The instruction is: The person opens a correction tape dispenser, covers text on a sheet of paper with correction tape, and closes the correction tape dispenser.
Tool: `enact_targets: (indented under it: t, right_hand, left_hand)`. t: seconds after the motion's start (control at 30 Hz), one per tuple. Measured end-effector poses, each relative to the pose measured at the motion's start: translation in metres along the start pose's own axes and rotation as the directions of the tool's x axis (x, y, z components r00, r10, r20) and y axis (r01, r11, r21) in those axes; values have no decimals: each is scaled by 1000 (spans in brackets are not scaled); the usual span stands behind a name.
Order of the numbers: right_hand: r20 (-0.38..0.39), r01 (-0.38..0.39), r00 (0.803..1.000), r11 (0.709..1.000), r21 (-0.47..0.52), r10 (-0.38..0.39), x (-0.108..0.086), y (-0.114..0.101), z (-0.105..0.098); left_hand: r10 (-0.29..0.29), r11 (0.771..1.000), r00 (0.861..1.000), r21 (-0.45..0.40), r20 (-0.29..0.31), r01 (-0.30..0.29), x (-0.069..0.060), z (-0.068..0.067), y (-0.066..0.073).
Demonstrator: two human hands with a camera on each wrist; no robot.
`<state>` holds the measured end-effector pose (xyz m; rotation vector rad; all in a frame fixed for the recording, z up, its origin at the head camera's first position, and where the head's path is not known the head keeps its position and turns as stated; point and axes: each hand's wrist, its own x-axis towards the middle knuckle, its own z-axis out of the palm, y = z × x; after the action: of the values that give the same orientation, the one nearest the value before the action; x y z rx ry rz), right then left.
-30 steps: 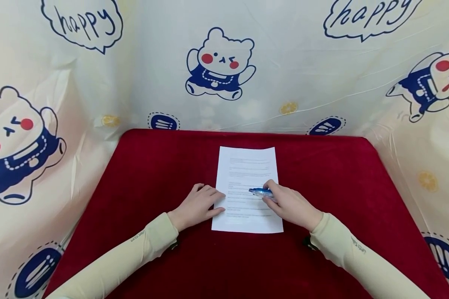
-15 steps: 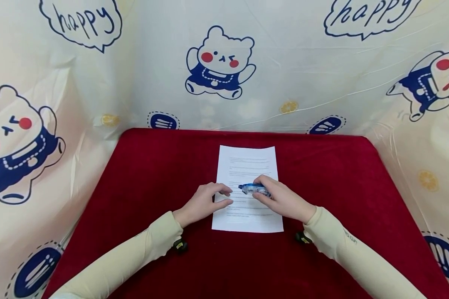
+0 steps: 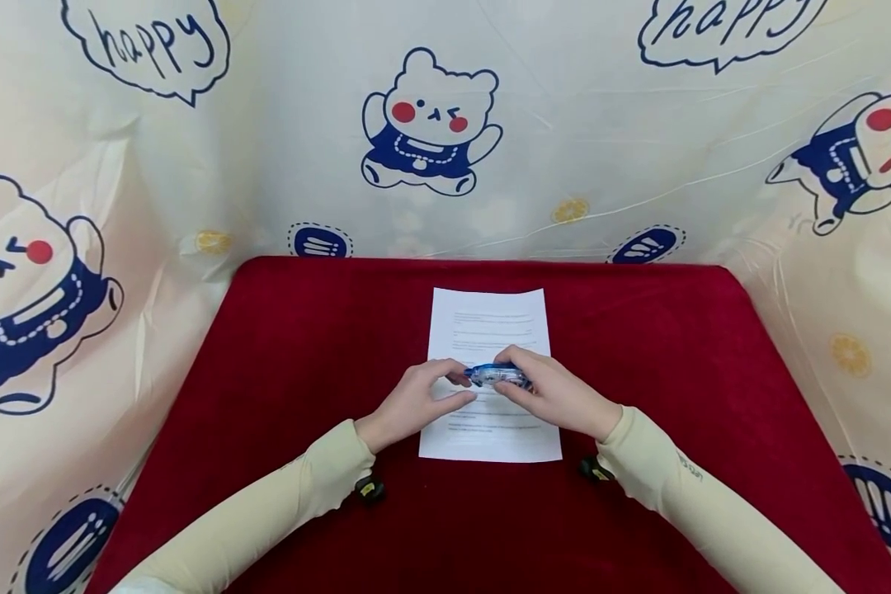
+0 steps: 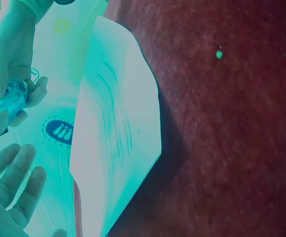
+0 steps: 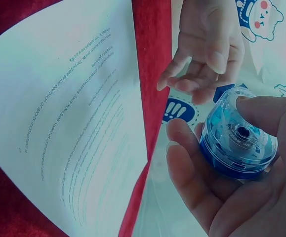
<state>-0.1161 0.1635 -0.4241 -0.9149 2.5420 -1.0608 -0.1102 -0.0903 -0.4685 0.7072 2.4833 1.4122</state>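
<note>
In the head view, my right hand grips a clear-and-blue correction tape above a printed sheet of paper. The thumb lies on the clear case, while fingers support it from below in the right wrist view; the correction tape has its dark blue tip towards my left hand. My left hand is at that tip, thumb and fingers bent loosely and parted. Whether its fingertips touch the tip cannot be told. The paper lies flat beneath both hands, its lower middle partly covered.
A dark red cloth covers the table under the paper. Behind and at both sides hangs a pale curtain printed with bears. Dark wrist devices show under both cuffs, one of them a small black device on the left.
My left hand has lifted off the paper's left edge and moved right to the correction tape's tip. My right hand has brought the correction tape left, turning its clear side into view.
</note>
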Motion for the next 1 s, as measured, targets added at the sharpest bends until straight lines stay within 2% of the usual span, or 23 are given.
enact_targets:
  t: [0.13, 0.33, 0.6, 1.0]
  right_hand:
    - [12, 6, 1000, 1000, 19, -6, 1, -1, 0]
    - [25, 25, 999, 1000, 18, -25, 2, -1, 0]
    - [39, 23, 999, 999, 30, -24, 2, -2, -1]
    - [51, 17, 999, 999, 43, -19, 0, 1, -4]
  left_hand:
    - [-4, 999, 1000, -47, -7, 4, 3, 1, 2]
    - [27, 995, 1000, -92, 7, -26, 7, 2, 4]
    - [35, 996, 999, -85, -5, -35, 7, 5, 3]
    - [47, 998, 998, -43, -35, -48, 5, 1, -1]
